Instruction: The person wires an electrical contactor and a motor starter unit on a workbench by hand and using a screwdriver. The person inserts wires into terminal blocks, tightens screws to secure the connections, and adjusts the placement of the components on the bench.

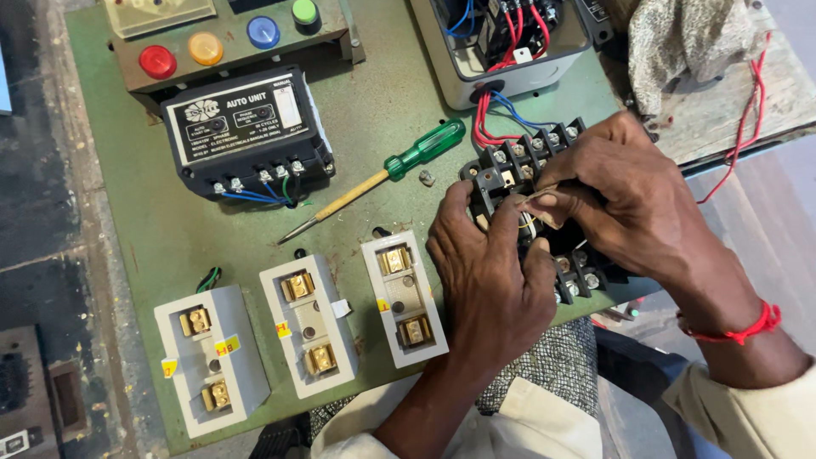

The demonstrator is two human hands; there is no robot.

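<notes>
A black terminal block (510, 166) with screw terminals sits on the green panel (382, 119) at the right. My left hand (489, 272) grips its near side, fingers curled over the edge. My right hand (625, 195) rests on top of it, thumb and finger pinching a small tan piece, possibly a wire end (534, 200), against the block. A red thread bracelet (739, 331) circles my right wrist. Red and blue wires (493, 115) run from the block up into a grey box.
A green-handled screwdriver (382, 174) lies mid-panel beside a loose screw (427, 178). Three white fuse holders (306, 327) stand along the near edge. A black control unit (246, 127) and coloured push buttons (208, 47) sit at the back left, the grey box (501, 42) behind.
</notes>
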